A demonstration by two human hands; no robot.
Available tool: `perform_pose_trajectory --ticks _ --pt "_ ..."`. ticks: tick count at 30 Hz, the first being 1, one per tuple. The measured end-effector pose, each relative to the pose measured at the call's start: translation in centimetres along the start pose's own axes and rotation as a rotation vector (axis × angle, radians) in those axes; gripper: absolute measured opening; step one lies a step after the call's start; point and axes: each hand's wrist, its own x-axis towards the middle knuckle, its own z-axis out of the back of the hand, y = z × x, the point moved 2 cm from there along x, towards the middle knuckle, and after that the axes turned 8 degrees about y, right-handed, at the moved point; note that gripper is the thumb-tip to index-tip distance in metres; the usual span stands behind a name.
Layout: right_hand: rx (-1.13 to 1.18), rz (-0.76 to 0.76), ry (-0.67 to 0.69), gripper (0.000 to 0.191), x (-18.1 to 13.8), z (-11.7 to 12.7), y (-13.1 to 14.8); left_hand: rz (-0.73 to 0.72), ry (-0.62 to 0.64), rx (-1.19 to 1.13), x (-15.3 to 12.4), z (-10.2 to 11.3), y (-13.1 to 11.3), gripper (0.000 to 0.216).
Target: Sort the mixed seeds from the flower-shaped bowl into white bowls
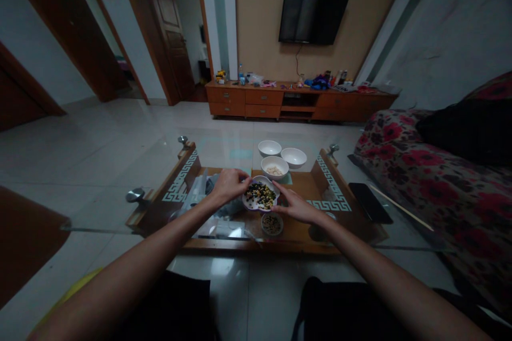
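A white plate (248, 203) heaped with mixed dark and yellow beans sits on the glass coffee table (360, 170). My left hand (230, 184) rests at the plate's far left rim, fingers bent together over the beans; what they hold is hidden. My right hand (294, 206) lies at the plate's right edge, fingers stretched toward the beans. A small bowl (272, 224) of dark beans stands just in front of the plate. Beyond it is a white bowl (274, 167) holding pale beans.
Two more white bowls (269, 147) (294, 156) stand at the far side of the table. A black phone (370, 202) and a thin stick (400, 206) lie at the right. A floral sofa (440, 170) is to the right, a TV cabinet (300, 100) beyond.
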Motion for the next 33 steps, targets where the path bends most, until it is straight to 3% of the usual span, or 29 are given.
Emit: perform_pose_trajectory --ticks 5,10,16,23,33 --pt "-0.002 -0.011 -0.007 0.101 0.1 -0.1 -0.2 0.061 -0.173 -0.097 3.5 -1.3 -1.7 0.029" --pt "-0.015 -0.008 -0.014 0.099 0.1 -0.3 -0.7 0.035 -0.09 0.044 4.9 -2.2 -2.8 0.03" --pt "-0.026 0.002 -0.005 0.101 0.2 -0.4 -1.1 -0.102 -0.063 0.136 3.1 -0.7 -2.6 0.03" --pt "-0.025 -0.004 -0.006 0.102 0.1 -0.2 -0.9 -0.41 0.19 0.3 -0.4 -0.1 -3.5 0.024" --pt "0.048 -0.011 0.003 0.106 0.0 0.3 -0.1 -0.473 0.207 0.293 -1.0 -0.6 -3.3 0.021"
